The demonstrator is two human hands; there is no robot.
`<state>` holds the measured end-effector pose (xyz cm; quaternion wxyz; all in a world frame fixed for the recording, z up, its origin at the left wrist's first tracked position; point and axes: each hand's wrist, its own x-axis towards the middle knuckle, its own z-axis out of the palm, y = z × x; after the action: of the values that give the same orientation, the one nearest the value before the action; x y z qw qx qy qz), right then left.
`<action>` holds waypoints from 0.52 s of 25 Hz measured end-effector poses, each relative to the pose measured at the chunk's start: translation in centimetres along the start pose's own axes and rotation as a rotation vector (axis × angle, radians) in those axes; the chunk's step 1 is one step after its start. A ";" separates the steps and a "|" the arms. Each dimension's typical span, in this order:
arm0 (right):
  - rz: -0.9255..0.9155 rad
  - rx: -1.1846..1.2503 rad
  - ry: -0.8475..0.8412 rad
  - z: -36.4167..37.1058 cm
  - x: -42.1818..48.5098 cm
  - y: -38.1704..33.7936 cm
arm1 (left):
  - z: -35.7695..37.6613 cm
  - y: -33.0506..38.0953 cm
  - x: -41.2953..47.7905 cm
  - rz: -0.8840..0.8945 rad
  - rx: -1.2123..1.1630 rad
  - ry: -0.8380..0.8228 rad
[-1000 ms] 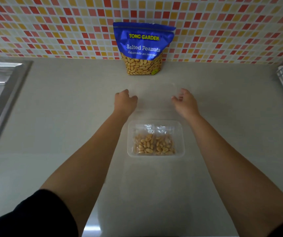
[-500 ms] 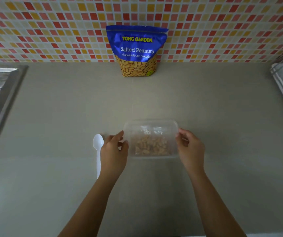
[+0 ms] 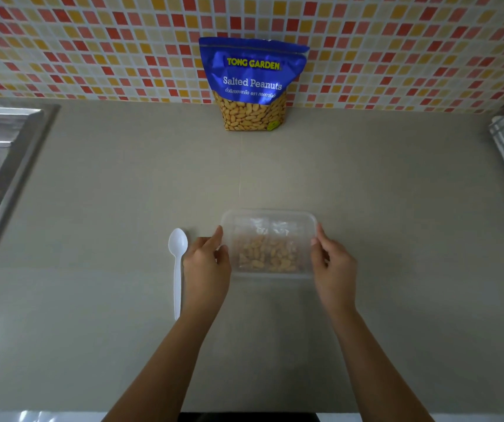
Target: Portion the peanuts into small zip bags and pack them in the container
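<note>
Clear plastic container [image 3: 269, 215], seemingly lidded; matt countertop [image 3: 122, 193]

Left hand [image 3: 206, 264] and right hand [image 3: 333, 264] reach forward, palms facing inward, fingers apparently half-curled.

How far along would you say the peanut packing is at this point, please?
Nearly finished. Done: filled zip bags lie inside the container, a clear lid over them; the spoon lies aside. In hand: the left hand and right hand hold the container's sides. Left: possibly pressing the lid shut; I cannot tell whether it has sealed.
</note>
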<state>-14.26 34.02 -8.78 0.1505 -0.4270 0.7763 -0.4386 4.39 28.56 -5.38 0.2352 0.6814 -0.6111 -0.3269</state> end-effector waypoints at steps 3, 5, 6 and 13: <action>-0.065 -0.059 -0.020 0.1 0.2 0.1 | 0.2 0.0 -0.3 -0.016 0.028 0.017; -0.084 -0.075 -0.027 0.1 0.2 0.1 | 0.0 0.1 -0.6 -0.030 0.009 0.031; -0.084 -0.072 -0.029 0.0 0.2 0.1 | -0.1 0.1 -0.8 -0.042 -0.012 0.035; 0.057 -0.056 -0.073 -0.8 0.5 -0.4 | -0.7 0.3 -0.4 -0.067 -0.008 -0.034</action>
<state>-14.84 33.99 -7.96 0.1789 -0.4245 0.7941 -0.3965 4.69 28.91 -4.67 0.2164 0.6949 -0.5906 -0.3485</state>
